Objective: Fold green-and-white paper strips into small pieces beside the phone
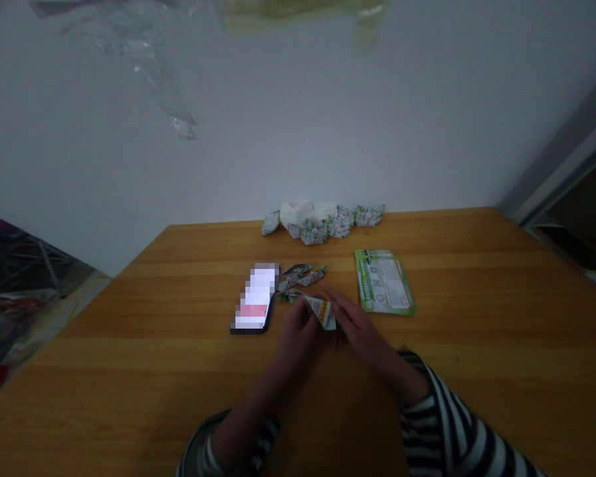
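Observation:
Between my hands is a piece of printed paper [322, 312], folded to a pointed, roughly triangular shape. My left hand [297, 330] is closed on its left side, thumb over the paper. My right hand [358, 328] lies along its right edge, with the fingers reaching toward the far side; the fingertips are partly hidden, but they seem to grip the paper. Just beyond the hands are several small folded paper strips [302, 277]. A stack of green and white printed packets [384, 281] rests right of my right hand. Left of my left hand lies a lit phone [255, 298].
Along the table's back edge, against the wall [338, 132], sits a row of crumpled printed wrappers [314, 229] with white paper inside. The wooden table [129, 351] spreads around my hands. Clear tape [163, 99] hangs on the wall. Cluttered items [10, 278] stand beyond the left edge.

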### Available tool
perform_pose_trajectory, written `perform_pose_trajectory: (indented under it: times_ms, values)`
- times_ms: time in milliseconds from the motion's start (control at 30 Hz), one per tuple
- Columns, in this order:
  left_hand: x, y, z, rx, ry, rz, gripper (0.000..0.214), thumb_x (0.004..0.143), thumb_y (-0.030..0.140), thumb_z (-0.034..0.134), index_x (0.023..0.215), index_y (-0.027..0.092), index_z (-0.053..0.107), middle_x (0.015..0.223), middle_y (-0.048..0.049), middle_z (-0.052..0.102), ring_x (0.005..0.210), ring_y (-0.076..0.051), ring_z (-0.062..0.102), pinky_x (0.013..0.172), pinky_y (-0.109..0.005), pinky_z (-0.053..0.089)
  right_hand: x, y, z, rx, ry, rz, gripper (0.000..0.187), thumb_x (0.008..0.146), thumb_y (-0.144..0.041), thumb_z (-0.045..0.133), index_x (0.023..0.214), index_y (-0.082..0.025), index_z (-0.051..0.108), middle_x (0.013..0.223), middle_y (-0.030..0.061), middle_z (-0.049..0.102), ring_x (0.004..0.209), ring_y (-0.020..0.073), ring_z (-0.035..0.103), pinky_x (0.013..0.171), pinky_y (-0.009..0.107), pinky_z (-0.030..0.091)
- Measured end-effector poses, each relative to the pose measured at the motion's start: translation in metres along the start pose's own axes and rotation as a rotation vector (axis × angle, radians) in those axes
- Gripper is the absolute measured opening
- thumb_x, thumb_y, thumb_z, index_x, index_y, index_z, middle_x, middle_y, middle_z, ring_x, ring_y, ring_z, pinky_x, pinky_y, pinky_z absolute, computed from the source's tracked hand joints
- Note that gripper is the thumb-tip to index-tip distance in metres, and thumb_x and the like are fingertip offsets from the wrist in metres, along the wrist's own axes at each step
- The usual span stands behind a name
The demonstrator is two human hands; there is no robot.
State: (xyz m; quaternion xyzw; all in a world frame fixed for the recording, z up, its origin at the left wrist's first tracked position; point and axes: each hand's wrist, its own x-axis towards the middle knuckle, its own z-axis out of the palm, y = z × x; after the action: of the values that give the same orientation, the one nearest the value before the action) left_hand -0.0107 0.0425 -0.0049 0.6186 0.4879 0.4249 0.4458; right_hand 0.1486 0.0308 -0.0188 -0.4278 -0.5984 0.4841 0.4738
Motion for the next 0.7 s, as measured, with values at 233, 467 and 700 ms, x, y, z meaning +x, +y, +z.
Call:
perform_pose_trajectory:
  times_ms: [233,467,700]
  values:
    - [-0.0023,0.0029,-0.0079,0.386,0.063,0.086,0.006,0.084,0.018,0.05,0.079,0.018,0.052,0.072,-0.0003,0.059,0.063,-0.015,0.052,0.058,-0.025,0.038,-0.0071,-0.0067,0.006,-0.49,0.206,-0.365,0.039,0.087,-0.036,0.061,0.125,-0.025,0.062,0.113,0.0097,0.064,0.106,0.0266,0.057,0.095,0.043,0.047]
    - [-0.0014,0.0021,-0.0063,0.383,-0.119,0.115,0.025,0.094,0.031,0.043,0.081,0.018,0.06,0.074,-0.0024,0.064,0.065,-0.016,0.055,0.062,-0.026,0.038,-0.003,0.0003,0.005,-0.437,0.212,-0.263,0.027,0.094,-0.026,0.049,0.111,-0.025,0.07,0.107,0.0068,0.072,0.099,0.0231,0.065,0.092,0.041,0.051]
    - [0.0007,0.0034,-0.0097,0.141,-0.038,-0.002,0.027,0.094,0.039,0.046,0.111,0.019,0.052,0.071,-0.0004,0.064,0.061,-0.016,0.058,0.055,-0.024,0.04,0.0021,0.0027,0.0013,-0.088,0.294,-0.083,0.029,0.091,-0.032,0.053,0.112,-0.024,0.071,0.112,0.0064,0.073,0.1,0.0241,0.068,0.087,0.04,0.055]
